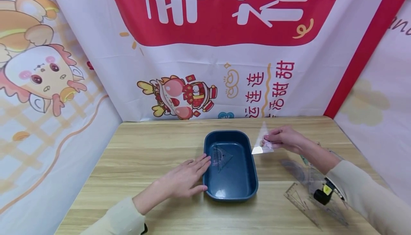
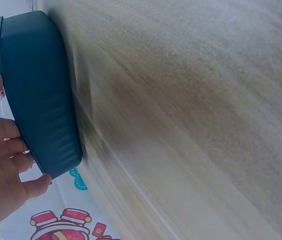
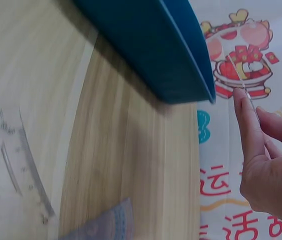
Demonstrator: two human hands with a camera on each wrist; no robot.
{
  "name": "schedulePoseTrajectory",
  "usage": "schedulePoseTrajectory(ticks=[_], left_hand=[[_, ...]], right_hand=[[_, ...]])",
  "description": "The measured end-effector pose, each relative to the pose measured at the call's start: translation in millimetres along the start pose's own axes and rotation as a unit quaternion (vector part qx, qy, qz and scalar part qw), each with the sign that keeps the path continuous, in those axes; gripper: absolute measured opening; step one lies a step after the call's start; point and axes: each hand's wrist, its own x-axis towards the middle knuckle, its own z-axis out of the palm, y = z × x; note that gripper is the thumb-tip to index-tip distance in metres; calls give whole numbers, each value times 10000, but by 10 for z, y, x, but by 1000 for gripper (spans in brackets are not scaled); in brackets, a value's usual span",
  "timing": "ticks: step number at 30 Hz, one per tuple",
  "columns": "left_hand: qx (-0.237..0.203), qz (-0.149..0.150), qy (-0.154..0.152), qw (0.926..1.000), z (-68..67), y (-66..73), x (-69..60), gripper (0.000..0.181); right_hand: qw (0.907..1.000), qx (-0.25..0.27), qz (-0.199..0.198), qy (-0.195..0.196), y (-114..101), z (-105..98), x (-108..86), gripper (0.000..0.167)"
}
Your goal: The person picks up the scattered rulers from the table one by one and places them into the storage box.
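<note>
A dark blue rectangular tray point(image 1: 231, 188) stands on the wooden table. My left hand point(image 1: 184, 178) rests on its left rim with fingers fairly straight; the left wrist view shows the fingertips point(image 2: 43, 182) touching that edge. Inside the tray lies a clear set square point(image 1: 222, 158), toward the left side. Just beyond the tray's right rim, my right hand point(image 1: 287, 139) pinches another clear triangular set square point(image 1: 258, 146) between thumb and fingers, raised above the table. In the right wrist view this set square is nearly edge-on and hard to make out.
Right of the tray, partly beneath my right forearm, lie a clear protractor point(image 1: 293, 170), a set square point(image 1: 300, 202) and other overlapping transparent drawing tools point(image 1: 330, 210). A printed cloth point(image 1: 199, 60) hangs behind the table point(image 1: 144, 149), with more cloth at both sides.
</note>
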Motion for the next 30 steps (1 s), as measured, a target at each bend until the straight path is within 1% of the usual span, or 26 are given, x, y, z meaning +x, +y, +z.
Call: schedulePoseTrajectory(ticks=[5, 7, 9, 12, 15, 17, 24, 26, 30], left_hand=[[36, 20, -23, 10000, -15, -2, 7, 79], [46, 25, -30, 10000, -17, -2, 12, 79], [36, 22, -45, 10000, -19, -3, 10, 79], [17, 16, -53, 10000, -17, -5, 8, 79], [-7, 13, -49, 10000, -17, -8, 4, 78], [-14, 12, -44, 10000, -14, -11, 5, 78], [-38, 10, -66, 10000, -15, -15, 1, 78], [-50, 6, -78, 10000, -16, -17, 3, 78], [-90, 26, -99, 9999, -17, -18, 8, 78]], right_hand=[[9976, 668, 121, -122, -49, 116, -25, 20], [9964, 816, 125, -197, -67, 165, -44, 20], [9959, 860, 102, -244, -83, 218, -65, 20], [9963, 812, 76, -274, -106, 296, -82, 18], [9966, 776, 66, -261, -121, 369, -78, 13], [9967, 778, 58, -238, -122, 416, -70, 13], [9986, 471, 228, 24, -120, 599, 4, 30], [9988, 369, 296, 87, -132, 652, 30, 31], [9994, 154, 309, 67, -147, 737, 71, 30]])
